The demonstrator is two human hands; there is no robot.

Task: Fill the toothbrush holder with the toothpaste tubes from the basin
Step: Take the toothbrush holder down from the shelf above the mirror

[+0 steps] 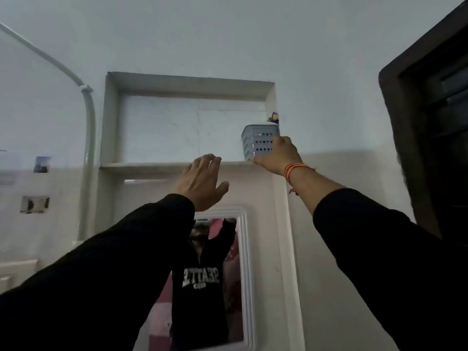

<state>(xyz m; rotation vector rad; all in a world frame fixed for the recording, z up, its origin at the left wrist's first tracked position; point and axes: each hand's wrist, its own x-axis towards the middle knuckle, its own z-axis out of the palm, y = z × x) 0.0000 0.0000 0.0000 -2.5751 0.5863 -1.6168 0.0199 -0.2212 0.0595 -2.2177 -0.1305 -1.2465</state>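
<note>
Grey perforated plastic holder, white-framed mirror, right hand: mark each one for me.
Grey perforated plastic holder (pixel 257 141), head view, on its holed front wall.
White-framed mirror (pixel 247 274), head view, on its right frame edge.
Right hand (pixel 277 154), head view, on its back.

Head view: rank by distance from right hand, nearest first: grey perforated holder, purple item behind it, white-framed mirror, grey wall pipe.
1. Grey perforated holder: touching the right hand, niche right.
2. Purple item: just above.
3. White-framed mirror: below left.
4. Grey wall pipe: far left.
</note>
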